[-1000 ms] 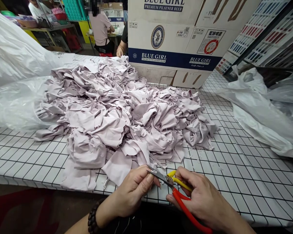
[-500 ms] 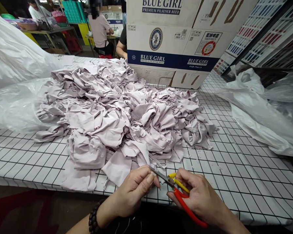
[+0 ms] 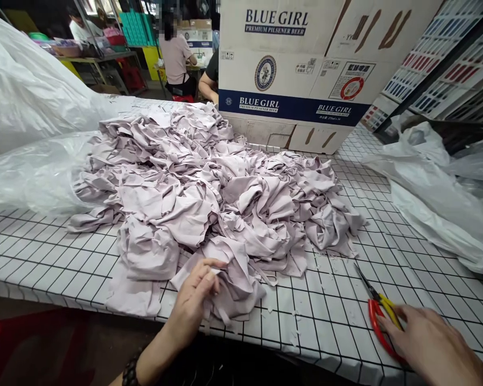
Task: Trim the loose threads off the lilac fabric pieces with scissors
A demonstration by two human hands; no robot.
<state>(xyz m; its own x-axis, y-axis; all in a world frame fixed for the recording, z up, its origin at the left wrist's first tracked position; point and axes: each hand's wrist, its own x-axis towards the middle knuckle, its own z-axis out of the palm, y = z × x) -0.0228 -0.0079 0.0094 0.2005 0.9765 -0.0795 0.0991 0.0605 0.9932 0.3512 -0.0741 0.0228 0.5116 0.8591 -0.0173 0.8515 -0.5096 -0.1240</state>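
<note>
My left hand [image 3: 195, 295] is at the front of a heap of crumpled pale mauve cloth pieces [image 3: 185, 206]. Its fingers are bent around the edge of one front cloth piece [image 3: 241, 295], which lies spread towards the table edge. How firmly they grip it is partly hidden. Off to the right, my right hand [image 3: 430, 340] is closed around the handles of a pair of long-nose pliers [image 3: 373, 294], one handle red and the other yellow. The pliers' thin dark jaws are low over the table and point away from me.
A checked cloth covers the table [image 3: 330, 321], with small white scraps on it. A large beer carton [image 3: 290, 80] stands behind the heap. Plastic bags lie left [image 3: 36, 177] and right [image 3: 438, 198]. Other people sit further back, one person [image 3: 177, 56] in a pink top.
My right hand has moved the pliers away from my left hand, right and down to the table. My left hand has shifted left, and a cloth piece now lies spread beside it.
</note>
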